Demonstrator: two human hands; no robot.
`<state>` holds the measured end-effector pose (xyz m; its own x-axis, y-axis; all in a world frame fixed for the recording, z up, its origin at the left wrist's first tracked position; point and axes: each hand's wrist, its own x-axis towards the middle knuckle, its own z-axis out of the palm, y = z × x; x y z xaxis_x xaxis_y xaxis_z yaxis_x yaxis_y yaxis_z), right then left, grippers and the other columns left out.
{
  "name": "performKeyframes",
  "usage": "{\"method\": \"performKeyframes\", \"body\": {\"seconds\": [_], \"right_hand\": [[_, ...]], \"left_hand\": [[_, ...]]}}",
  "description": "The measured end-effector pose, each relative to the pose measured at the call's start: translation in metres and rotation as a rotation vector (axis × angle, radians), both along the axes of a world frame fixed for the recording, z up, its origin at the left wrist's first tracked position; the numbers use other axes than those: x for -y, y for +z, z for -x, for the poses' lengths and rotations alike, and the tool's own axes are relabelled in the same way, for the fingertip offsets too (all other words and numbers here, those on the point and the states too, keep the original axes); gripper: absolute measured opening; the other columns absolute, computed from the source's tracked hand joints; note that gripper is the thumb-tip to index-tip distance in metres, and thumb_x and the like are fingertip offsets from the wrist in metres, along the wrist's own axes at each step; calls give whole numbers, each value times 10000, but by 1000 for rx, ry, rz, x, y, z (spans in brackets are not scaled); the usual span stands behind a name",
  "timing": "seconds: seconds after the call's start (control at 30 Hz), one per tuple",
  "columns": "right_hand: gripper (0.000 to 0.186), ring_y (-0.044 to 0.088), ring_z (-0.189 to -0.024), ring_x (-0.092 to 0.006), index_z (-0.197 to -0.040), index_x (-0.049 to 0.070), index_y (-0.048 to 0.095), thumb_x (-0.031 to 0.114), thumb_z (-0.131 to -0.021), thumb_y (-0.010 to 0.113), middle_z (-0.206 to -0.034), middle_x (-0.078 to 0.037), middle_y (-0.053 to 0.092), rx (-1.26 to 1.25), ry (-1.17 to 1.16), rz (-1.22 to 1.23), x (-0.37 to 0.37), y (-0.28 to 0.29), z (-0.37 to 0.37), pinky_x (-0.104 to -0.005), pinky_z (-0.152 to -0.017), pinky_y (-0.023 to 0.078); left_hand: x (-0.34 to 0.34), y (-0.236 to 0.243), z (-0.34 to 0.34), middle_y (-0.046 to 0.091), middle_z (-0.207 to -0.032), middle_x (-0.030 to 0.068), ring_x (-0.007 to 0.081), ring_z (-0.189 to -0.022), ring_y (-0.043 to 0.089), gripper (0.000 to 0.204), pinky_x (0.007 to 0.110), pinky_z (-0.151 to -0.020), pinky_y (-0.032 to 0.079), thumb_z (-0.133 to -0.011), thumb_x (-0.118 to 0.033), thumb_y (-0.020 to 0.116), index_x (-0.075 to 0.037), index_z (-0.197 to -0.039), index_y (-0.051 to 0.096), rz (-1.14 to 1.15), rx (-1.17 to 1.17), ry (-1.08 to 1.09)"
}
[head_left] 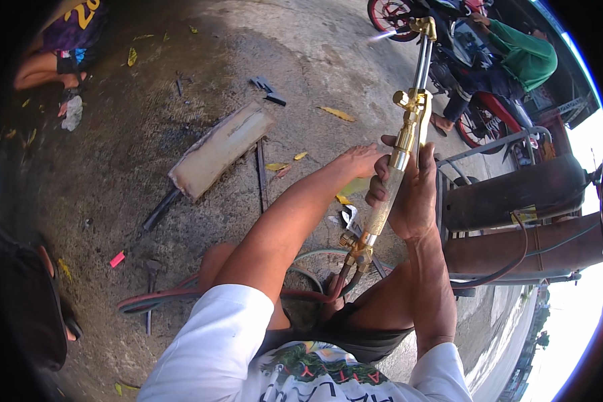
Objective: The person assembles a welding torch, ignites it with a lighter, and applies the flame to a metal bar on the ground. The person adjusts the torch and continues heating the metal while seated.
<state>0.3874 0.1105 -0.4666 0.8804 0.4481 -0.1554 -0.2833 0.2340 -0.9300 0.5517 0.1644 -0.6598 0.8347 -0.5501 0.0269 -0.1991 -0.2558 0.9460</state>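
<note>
My right hand (pixel 414 194) is wrapped round the grip of a brass cutting torch (pixel 390 201), which slants up with its head at the far end. A small bluish-white flame (pixel 383 35) juts leftward from its tip. Two hoses (pixel 336 285) leave the torch's lower end. Just left of the torch is my left hand (pixel 362 161), its arm stretched across; its fingers are mostly hidden by the torch and my right hand. On the concrete to the left lies a brown, worn slab-like block (pixel 224 147), with a dark metal bar (pixel 161 209) sticking out below it.
Gas cylinders (pixel 516 194) lie on a metal cart at right. Beyond, a person in green (pixel 526 57) sits by motorcycles (pixel 476 120). Others are at the left edge. Dark metal pieces (pixel 268 90), a flat bar (pixel 261 174), a hammer-like tool (pixel 152 271) and coiled hoses (pixel 161 300) lie around.
</note>
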Motion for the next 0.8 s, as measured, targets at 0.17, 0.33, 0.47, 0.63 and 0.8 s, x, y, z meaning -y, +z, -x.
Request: {"method": "performKeyframes", "body": {"seconds": [0.17, 0.33, 0.47, 0.63, 0.8], "right_hand": [[743, 405, -457, -102, -1258, 15, 499, 691, -1029, 292, -741, -37, 474, 81, -71, 53, -4, -28, 2, -256, -396, 370], [732, 410, -465, -101, -1237, 19, 502, 683, -1031, 276, -726, -35, 474, 92, -12, 115, -1, -48, -22, -261, -405, 366], [739, 402, -452, -102, -1199, 24, 500, 702, -1019, 268, -711, -25, 465, 112, -2, 199, 3, -55, -33, -267, -407, 363], [752, 399, -448, -98, -1173, 27, 510, 719, -1012, 263, -699, -21, 457, 88, 1, 204, 30, -45, -50, -270, -406, 358], [743, 368, -426, -79, -1131, 45, 513, 709, -1023, 197, -673, -2, 433, 160, -34, 228, 34, -33, -65, -248, -386, 335]], "left_hand": [[-36, 41, 53, 692, -1228, 22, 272, -1135, 666, 370, 420, -982, 529, -956, -340, 583, -284, -1320, 610, 99, 80, 116], [-66, 46, 69, 731, -1075, 61, 236, -902, 705, 394, 391, -801, 566, -973, -299, 620, -191, -1352, 600, 28, 5, 204], [-77, -2, 55, 734, -1019, 151, 318, -860, 720, 354, 453, -762, 562, -988, -242, 607, -144, -1328, 627, -283, 343, 337], [-68, -25, 69, 722, -1001, 224, 419, -953, 697, 258, 519, -806, 543, -980, -216, 622, -99, -1196, 699, -442, 204, 302], [-65, -34, 78, 717, -875, 240, 439, -882, 703, 411, 520, -781, 548, -908, -439, 707, -43, -1014, 742, -514, 115, 295]]}}
